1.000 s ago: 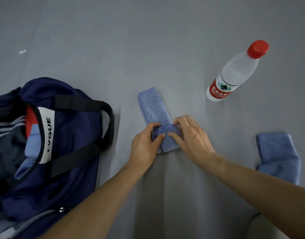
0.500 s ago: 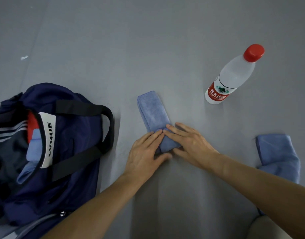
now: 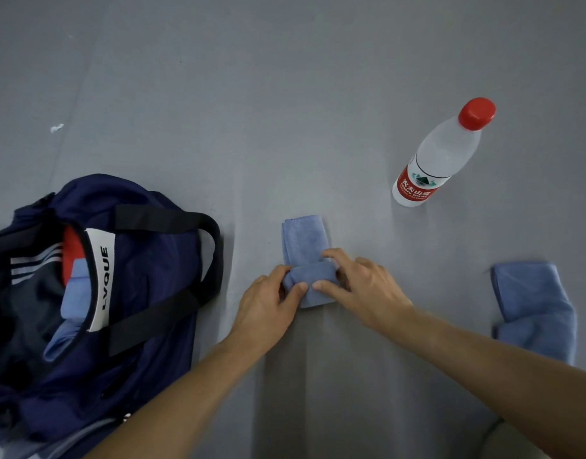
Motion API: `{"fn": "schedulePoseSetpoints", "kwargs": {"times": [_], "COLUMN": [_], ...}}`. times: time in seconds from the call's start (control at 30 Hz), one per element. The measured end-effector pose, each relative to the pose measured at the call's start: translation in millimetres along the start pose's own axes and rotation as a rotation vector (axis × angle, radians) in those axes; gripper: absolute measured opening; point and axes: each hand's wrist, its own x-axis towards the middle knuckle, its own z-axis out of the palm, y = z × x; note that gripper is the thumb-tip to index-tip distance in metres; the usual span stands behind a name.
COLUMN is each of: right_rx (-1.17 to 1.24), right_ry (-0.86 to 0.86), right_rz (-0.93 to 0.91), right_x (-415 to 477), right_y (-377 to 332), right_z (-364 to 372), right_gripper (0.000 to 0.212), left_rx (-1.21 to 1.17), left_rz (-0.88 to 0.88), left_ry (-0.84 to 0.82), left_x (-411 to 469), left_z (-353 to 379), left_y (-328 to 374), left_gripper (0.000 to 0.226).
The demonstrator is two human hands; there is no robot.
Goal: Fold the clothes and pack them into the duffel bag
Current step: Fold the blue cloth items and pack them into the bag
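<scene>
Here we see the blue cloth [image 3: 303,240] lying as a narrow strip on the grey surface [image 3: 285,111], its near end turned up into a small roll. Our left hand [image 3: 268,303] and right hand [image 3: 361,289] each pinch that roll between thumb and fingers. The navy duffel bag [image 3: 152,260] lies open at left, with clothes [image 3: 74,293] inside. A second blue cloth [image 3: 533,303] lies well to the right; a red-capped water bottle [image 3: 447,157] stands beyond.

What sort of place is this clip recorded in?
Probably a plain indoor floor or large covered surface used for packing: grey matting all round, with an open duffel bag, a water bottle and a blue cloth lying directly on it.
</scene>
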Motion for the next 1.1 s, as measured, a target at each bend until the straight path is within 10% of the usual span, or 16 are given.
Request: {"fn": "schedulePoseSetpoints", "kwargs": {"times": [0.17,0.3,0.47,0.67,0.93,1.1], "right_rx": [-0.261,-0.46,-0.401,-0.261,0.229,0.266], "right_ry": [0.335,0.261,0.309,0.193,-0.129,-0.132], "right_rz": [-0.307,-0.436,-0.417,-0.338,0.074,-0.01], "right_x": [-2,-1,6,13,39,47], "right_y": [9,32,31,28,9,6], "right_z": [15,19,24,19,-29,-28], "right_gripper": [0.045,0.077,0.067,0.07,0.037,0.073], "left_rx": [-0.031,0.105,0.276,0.354,-0.143,-0.168], "left_rz": [-0.099,0.004,0.31,0.386,-0.01,-0.099], "left_ry": [0.04,0.142,0.247,-0.023,-0.149,-0.12], "left_x": [21,22,21,25,39,47], "left_z": [2,6,10,-3,-29,-29], "left_y": [8,8,-3,-23,2,-1], "left_gripper": [0.032,0.037,0.047,0.093,0.027,0.048]}}
